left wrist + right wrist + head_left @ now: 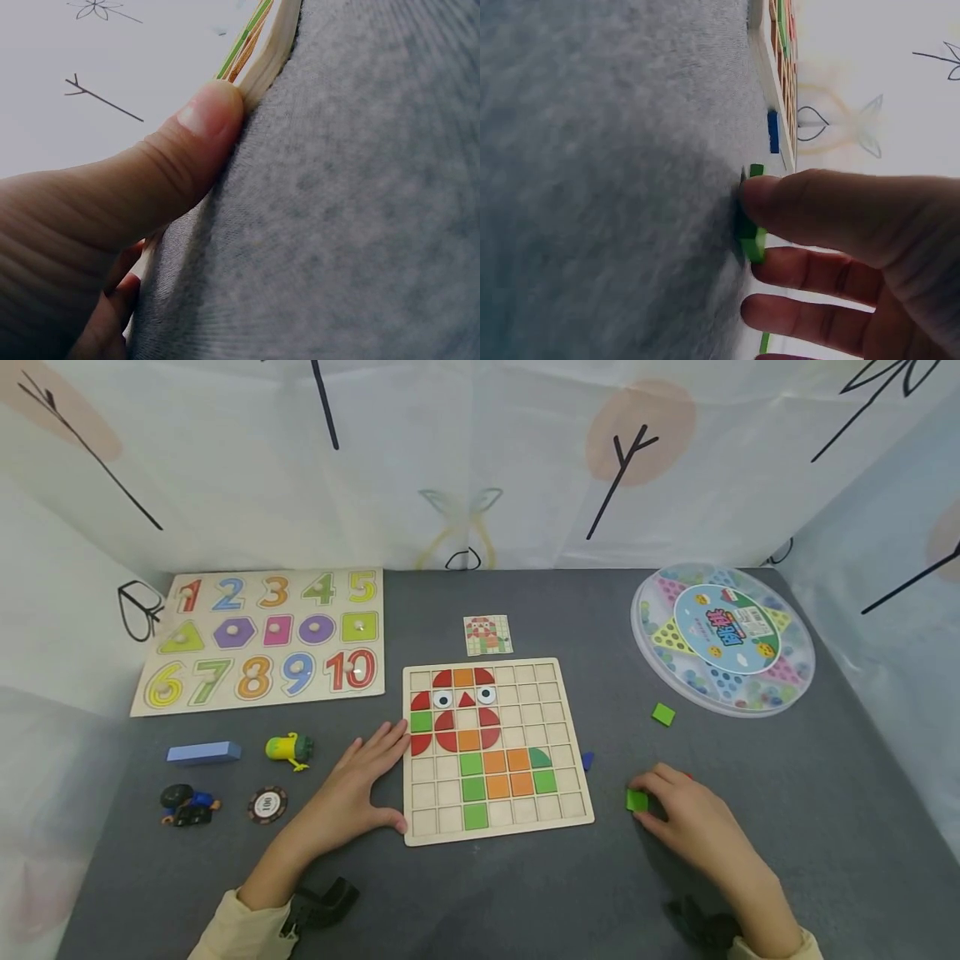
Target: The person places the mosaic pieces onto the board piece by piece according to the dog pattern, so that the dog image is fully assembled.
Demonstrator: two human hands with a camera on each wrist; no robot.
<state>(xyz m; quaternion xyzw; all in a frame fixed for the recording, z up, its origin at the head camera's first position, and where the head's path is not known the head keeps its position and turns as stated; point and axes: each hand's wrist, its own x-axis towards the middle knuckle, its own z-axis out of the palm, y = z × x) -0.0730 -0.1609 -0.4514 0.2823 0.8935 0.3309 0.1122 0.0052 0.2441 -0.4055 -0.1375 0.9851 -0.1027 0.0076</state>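
A wooden grid board (536,697) lies in the middle of the table, partly filled with red, orange and green pieces and two eye pieces. My left hand (352,785) rests against its left edge, fingers spread and fairly straight; in the left wrist view the thumb (214,112) touches the board's side (274,56). Right of the board, my right hand (693,818) pinches a green square tile (635,801) between thumb and index finger, low over the table. Another green tile (663,714) lies beyond that hand. A blue piece (587,761) sits by the board's right edge.
Behind the board lies a small pattern card (487,635). A number puzzle (262,643) stands back left, a round game box (723,639) back right. At left are a blue block (204,753), a yellow-green figure (288,749), a toy figure (187,806) and a poker chip (267,805).
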